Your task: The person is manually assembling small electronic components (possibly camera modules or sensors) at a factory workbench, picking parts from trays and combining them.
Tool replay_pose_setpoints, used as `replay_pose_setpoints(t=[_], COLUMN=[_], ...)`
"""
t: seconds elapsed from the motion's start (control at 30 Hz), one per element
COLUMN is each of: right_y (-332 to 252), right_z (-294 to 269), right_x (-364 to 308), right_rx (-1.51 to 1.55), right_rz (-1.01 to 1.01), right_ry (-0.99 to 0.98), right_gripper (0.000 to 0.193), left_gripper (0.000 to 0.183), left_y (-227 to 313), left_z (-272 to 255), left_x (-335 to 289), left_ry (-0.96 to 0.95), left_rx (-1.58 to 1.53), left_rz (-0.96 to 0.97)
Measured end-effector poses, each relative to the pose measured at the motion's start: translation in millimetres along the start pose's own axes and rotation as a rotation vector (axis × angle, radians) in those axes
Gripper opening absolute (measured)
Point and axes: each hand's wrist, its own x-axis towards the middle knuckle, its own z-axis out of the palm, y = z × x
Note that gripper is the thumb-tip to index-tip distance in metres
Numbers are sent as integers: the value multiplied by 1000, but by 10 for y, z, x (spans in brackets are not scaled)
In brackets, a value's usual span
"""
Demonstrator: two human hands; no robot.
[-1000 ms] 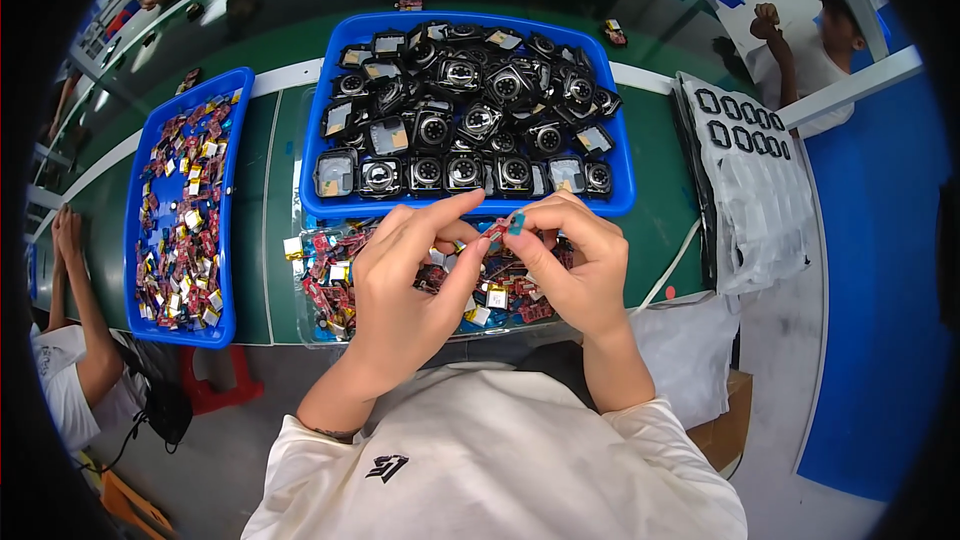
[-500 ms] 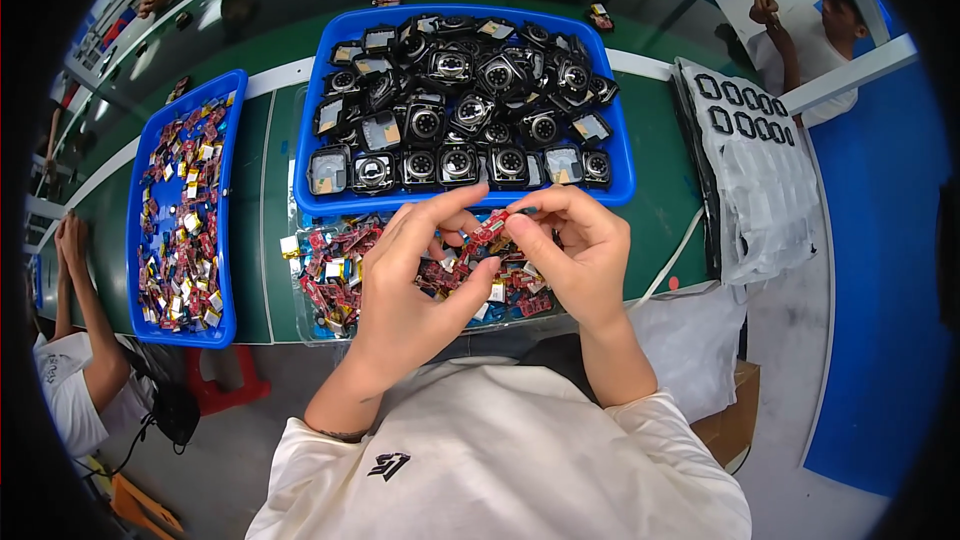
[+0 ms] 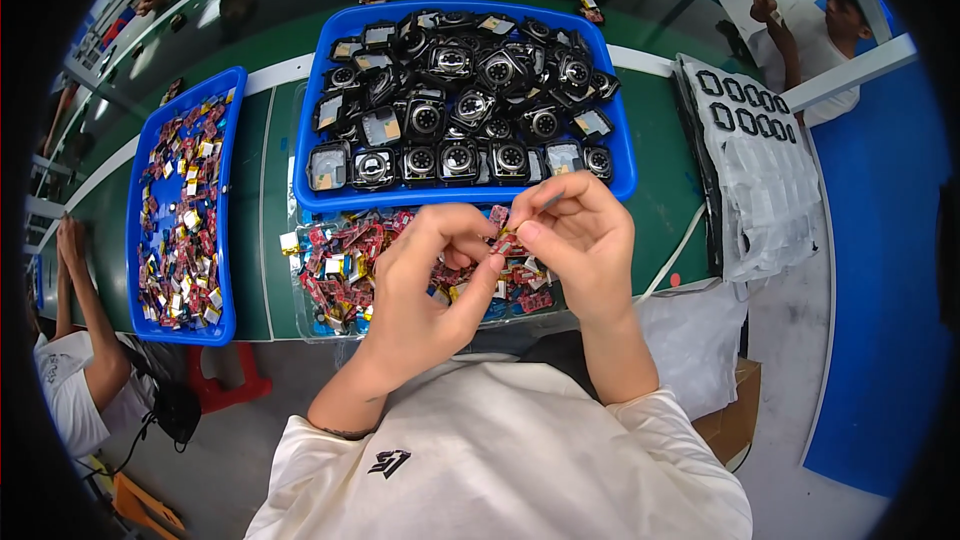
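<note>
Between my two hands is a small red circuit board (image 3: 506,242) with tiny pale and yellow parts. My right hand (image 3: 585,255) pinches its upper right end between thumb and index finger. The thumb and index fingertips of my left hand (image 3: 420,285) close on its left side. Beneath both hands lies a clear tray (image 3: 330,336) heaped with similar red circuit boards (image 3: 345,240), mixed with white, yellow and blue pieces. Just beyond it stands a blue tray (image 3: 628,165) filled with black watch cases (image 3: 458,160), several showing round sensor backs.
On the left, a narrower blue bin (image 3: 230,240) holds more red boards and small white parts. White sheets with black frames (image 3: 742,105) lie at the right edge of the green table (image 3: 655,230). Other people sit left and right. A red stool (image 3: 228,380) stands below.
My left thumb and index finger have come together onto the circuit board, which has shifted slightly down and right. My right hand keeps its pinch.
</note>
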Motion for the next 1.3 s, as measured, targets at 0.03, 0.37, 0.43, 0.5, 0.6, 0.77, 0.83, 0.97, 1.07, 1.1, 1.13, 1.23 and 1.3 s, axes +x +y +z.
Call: replay_pose_setpoints(t=[0.03, 0.37, 0.43, 0.5, 0.6, 0.77, 0.83, 0.97, 1.07, 1.1, 1.13, 1.23, 1.3], right_y=[-43, -85, -92, -54, -193, -188, -165, -164, -106, -111, -114, -165, -142], right_z=[-14, -75, 24, -124, -54, 12, -7, -21, -28, -39, -43, -1, 7], right_x=[19, 93, 116, 44, -33, -52, -45, -55, -76, -77, -77, -74, -84], right_rx=[132, -546, -594, -594, -551, -547, -496, -470, -388, -384, -381, -437, -331], right_rz=[99, -220, -240, -226, -129, -193, -183, -154, -77, -59, -40, 43, 87], right_ry=[-14, 186, 335, 183, 6, -93, -38, -97, -71, -65, -60, -63, -66], right_gripper=[22, 20, 12, 11, 10, 18, 18, 13, 10, 8, 7, 4, 4], left_gripper=[27, 29, 28, 26, 23, 22, 21, 21, 21, 20, 20, 18, 17], left_y=[-6, 89, 56, 33, 38, 110, 138, 85, 55, 52, 52, 78, 65], left_z=[-3, -106, -105, -134, -136, -135, -134, -148, -156, -162, -166, -155, -153], left_x=[9, 10, 15, 33, 36, 36, 41, 48, 32, 22, 14, 16, 16], left_ry=[-41, -37, 30, 68, 111, 112, 108, 92, 46, 34, 22, 42, 28], left_rx=[29, -113, -22, 94, 293, 535, 548, 504, 416, 413, 409, 473, 430], left_rz=[101, -8, 32, 116, 234, 333, 348, 391, 396, 378, 359, 395, 379])
